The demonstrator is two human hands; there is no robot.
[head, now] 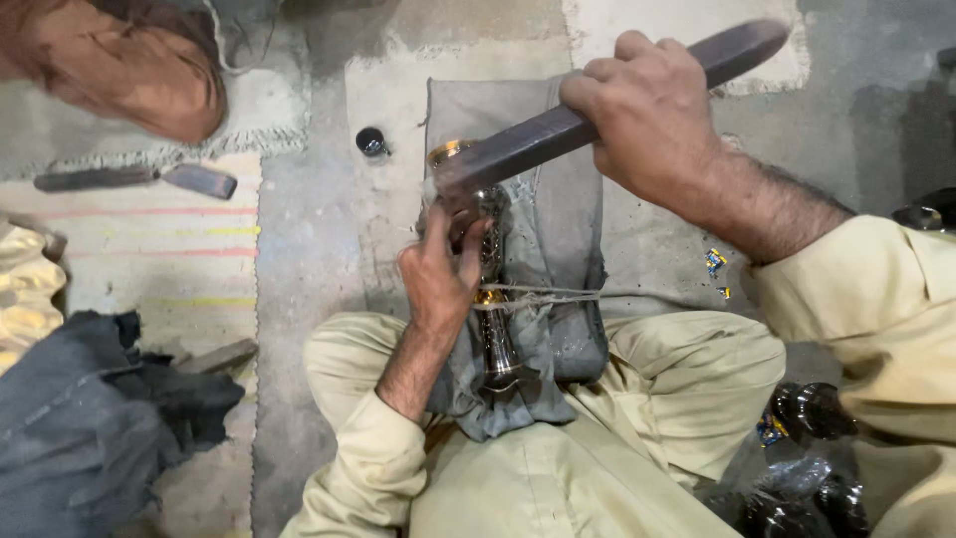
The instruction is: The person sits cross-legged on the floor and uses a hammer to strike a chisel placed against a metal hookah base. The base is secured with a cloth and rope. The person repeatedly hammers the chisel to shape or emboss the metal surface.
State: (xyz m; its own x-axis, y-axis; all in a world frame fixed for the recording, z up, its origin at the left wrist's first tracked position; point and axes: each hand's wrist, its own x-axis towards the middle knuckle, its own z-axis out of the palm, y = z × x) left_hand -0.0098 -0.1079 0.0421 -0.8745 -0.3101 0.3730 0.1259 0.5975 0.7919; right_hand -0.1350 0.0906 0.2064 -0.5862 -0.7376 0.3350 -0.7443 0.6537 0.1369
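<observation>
While the left hand [438, 274] curls its fingers around the upper part of the metal goblet [495, 299], that goblet lies lengthwise on the grey cloth-wrapped block [568, 229], and every place below is told from this block. The goblet's long axis runs away from the person: its base sits at the near end of the block, between the knees, and its brass-coloured cup rim reaches toward the far end. A cord [543, 296] crosses the block and the goblet's stem, binding the two together. The left hand comes in from the block's left side and touches the goblet just under the cup, so it is the nearer hand to the piece. The right hand [642, 110] is closed in a full grip on a long dark flat bar [597, 115], held above the block's far right corner. The bar slants down and leftward across the block, and its lower end, blurred, meets the goblet's cup beside the left fingertips. The bar thus crosses the goblet's axis at a slant rather than lying along it. Whether the bar's end presses on the rim or only hovers over it I cannot tell
</observation>
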